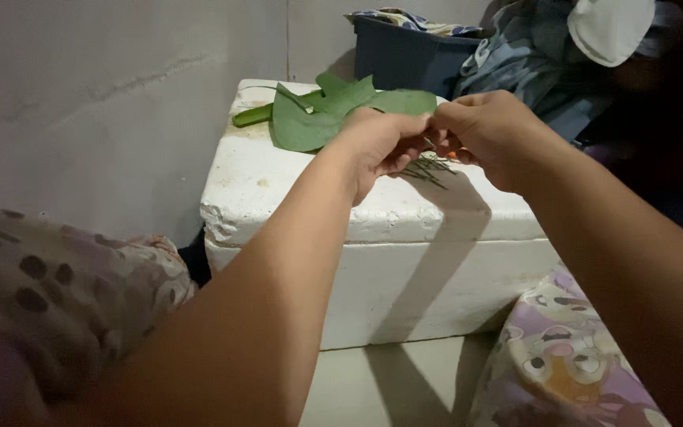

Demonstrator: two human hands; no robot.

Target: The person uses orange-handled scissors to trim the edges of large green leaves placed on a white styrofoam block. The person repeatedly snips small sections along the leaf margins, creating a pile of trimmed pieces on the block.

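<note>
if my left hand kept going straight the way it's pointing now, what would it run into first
Most likely the right hand: the left hand points rightward, and their fingertips already meet over the white foam box. The green leaves lie behind it, off that line, though depth is hard to judge.

At the frame's centre, the left hand (379, 146) and right hand (488, 134) meet fingertip to fingertip above thin sticks (428, 168) lying on a white foam box (373, 237). Green leaves (322, 115) lie just behind. A dark bin (405, 55) sits at upper right.
</note>
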